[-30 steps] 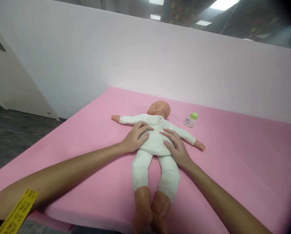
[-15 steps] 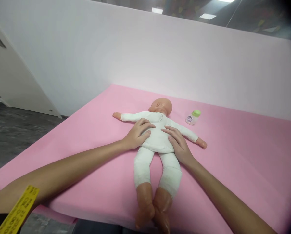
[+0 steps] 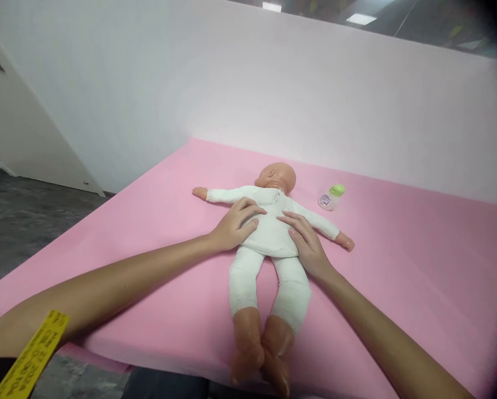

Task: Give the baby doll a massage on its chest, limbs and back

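Note:
A baby doll [image 3: 269, 235] in a white bodysuit lies on its back on a pink mat [image 3: 398, 266], arms spread, head turned to the left, bare feet toward me. My left hand [image 3: 236, 224] rests on the left side of its torso, fingers curved over the cloth. On the right side of the torso lies my right hand [image 3: 307, 244], fingers pointing toward the chest. Both hands cup the doll's body from either side.
A small clear bottle with a green cap [image 3: 330, 198] lies on the mat just right of the doll's head. A pale pink wall [image 3: 315, 100] rises behind the mat. Dark floor [image 3: 24, 221] lies to the left, beyond the mat's edge.
My hands stay on the doll's torso with hardly any shift. The view has tilted slightly, so the doll sits a little higher in the picture.

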A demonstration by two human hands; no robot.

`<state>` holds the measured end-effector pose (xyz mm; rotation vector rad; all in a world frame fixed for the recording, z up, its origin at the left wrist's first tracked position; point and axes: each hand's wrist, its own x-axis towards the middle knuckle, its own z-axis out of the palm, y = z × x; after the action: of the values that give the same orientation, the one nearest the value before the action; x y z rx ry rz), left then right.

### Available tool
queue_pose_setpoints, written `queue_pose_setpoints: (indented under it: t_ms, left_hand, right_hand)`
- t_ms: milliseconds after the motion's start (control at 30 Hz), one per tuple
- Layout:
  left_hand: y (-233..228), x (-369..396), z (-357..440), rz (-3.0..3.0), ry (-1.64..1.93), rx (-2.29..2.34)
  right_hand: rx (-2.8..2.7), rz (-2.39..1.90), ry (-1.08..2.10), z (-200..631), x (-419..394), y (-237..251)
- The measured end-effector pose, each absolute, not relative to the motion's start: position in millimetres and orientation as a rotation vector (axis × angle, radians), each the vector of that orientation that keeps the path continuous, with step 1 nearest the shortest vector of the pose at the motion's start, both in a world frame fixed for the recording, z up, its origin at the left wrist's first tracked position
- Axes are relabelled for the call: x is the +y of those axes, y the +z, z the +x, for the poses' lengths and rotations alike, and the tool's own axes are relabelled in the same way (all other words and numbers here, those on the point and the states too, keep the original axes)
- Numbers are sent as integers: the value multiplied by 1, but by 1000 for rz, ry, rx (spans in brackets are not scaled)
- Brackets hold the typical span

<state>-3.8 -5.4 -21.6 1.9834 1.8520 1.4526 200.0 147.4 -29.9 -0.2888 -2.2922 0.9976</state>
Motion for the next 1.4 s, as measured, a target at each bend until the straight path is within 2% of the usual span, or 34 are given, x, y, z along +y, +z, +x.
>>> queue_pose_setpoints:
  t_ms: [1400]
  left_hand:
    - [-21,-6,-4,1975,1463,1835]
  right_hand:
    - [-2310,-277,975,200,148,-29]
